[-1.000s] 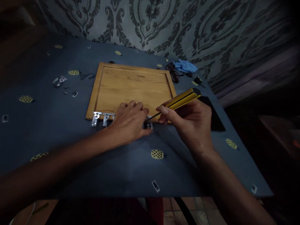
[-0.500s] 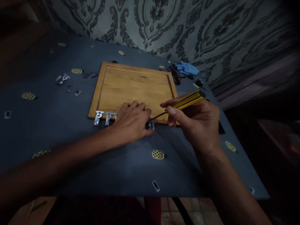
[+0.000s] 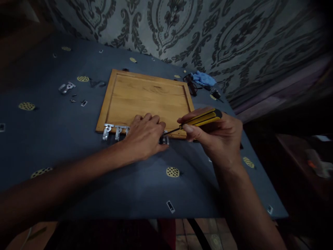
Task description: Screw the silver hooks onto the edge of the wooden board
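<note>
- Between the near and far edges of the tabletop (image 3: pixel 140 194), a wooden panel (image 3: pixel 151 99) is lying flat, silver hinges (image 3: pixel 107 132) lining its near side.
- Left hand (image 3: pixel 145 136) is resting over that side; from here I can't tell whether it's gripping anything.
- Right hand (image 3: pixel 218 139) is gripping a yellow-and-black screwdriver (image 3: pixel 201 119), its tip reaching the end hinge (image 3: pixel 167 140).
- Toward the far right corner, a blue cloth (image 3: pixel 204 78) is lying crumpled.

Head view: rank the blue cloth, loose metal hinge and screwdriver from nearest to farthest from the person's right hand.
1. Screwdriver: held in the right hand.
2. Blue cloth: beyond the far right corner of the wooden panel.
3. Loose metal hinge: left of the panel.
</note>
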### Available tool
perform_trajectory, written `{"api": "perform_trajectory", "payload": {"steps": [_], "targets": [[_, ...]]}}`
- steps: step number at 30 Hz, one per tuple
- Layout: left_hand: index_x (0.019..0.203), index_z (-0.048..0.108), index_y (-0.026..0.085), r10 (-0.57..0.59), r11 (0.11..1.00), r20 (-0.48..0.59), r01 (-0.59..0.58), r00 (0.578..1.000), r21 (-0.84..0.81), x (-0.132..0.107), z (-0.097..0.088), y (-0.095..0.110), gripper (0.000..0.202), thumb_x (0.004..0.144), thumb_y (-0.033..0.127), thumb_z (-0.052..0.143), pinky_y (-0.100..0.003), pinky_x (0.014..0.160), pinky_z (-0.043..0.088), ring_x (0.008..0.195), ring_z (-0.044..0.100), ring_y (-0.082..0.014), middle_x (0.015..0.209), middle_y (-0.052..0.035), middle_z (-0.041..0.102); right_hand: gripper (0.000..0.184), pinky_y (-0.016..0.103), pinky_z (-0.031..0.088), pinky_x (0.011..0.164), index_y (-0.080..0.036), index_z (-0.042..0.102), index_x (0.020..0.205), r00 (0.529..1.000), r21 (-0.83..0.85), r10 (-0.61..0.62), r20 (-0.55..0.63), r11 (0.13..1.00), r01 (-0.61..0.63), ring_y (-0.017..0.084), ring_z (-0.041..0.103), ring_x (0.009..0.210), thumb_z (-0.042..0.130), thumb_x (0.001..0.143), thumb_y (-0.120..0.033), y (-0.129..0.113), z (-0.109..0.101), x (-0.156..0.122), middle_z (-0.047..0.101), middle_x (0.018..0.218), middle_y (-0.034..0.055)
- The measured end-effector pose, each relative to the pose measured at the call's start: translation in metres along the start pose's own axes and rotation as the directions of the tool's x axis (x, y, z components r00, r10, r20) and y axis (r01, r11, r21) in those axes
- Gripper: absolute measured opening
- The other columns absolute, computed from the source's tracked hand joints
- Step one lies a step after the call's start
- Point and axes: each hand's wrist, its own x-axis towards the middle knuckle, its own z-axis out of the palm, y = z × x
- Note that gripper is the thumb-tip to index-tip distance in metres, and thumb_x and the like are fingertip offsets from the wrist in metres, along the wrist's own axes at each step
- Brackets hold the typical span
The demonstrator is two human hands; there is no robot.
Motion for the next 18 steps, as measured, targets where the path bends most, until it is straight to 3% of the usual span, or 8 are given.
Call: {"api": "perform_trajectory", "payload": {"steps": [4,8,12,18], "targets": [[0.117,0.068,0.014,0.0,1.0,0.0,0.0,1.0,0.004,0.0,0.0,0.001,0.042,0.092,0.048,0.068,-0.047,0.098,0.043,0.12,0.055,-0.0355,0.118,-0.0145,0.065,0.018,0.028,0.051,0.042,-0.027,0.076,0.078,0.988,0.027,-0.04,-0.148,0.999,0.044,0.01,0.056,0.046,0.089,0.076,-0.038,0.006,0.008,-0.006,0.073,0.079,-0.0015],[0.113,0.069,0.015,0.001,1.0,0.003,-0.001,1.0,0.013,0.001,0.0,0.0,0.039,0.092,0.048,0.069,-0.047,0.098,0.044,0.12,0.056,-0.0353,0.118,-0.014,0.066,0.022,0.028,0.048,0.041,-0.027,0.071,0.081,0.942,0.04,-0.105,-0.319,0.991,0.125,0.008,0.053,0.043,0.083,0.083,-0.045,0.015,0.006,-0.008,0.072,0.082,-0.0012],[0.113,0.068,0.015,0.005,1.0,-0.014,-0.005,1.0,0.015,0.001,0.002,-0.001,0.04,0.092,0.049,0.068,-0.047,0.097,0.044,0.119,0.056,-0.0349,0.116,-0.0131,0.066,0.035,0.025,0.046,0.038,-0.023,0.069,0.077,0.935,0.038,-0.114,-0.335,0.99,0.134,0.006,0.052,0.04,0.086,0.076,-0.053,0.021,0.005,-0.007,0.07,0.076,-0.0023],[0.115,0.069,0.016,-0.01,1.0,-0.004,0.01,1.0,0.021,0.001,0.001,0.001,0.041,0.092,0.05,0.069,-0.047,0.098,0.044,0.12,0.056,-0.0346,0.117,-0.0127,0.066,0.028,0.024,0.047,0.038,-0.023,0.073,0.075,0.941,0.059,-0.133,-0.312,0.985,0.159,0.006,0.053,0.041,0.088,0.077,-0.048,0.021,0.008,-0.008,0.071,0.076,-0.0018]]}}
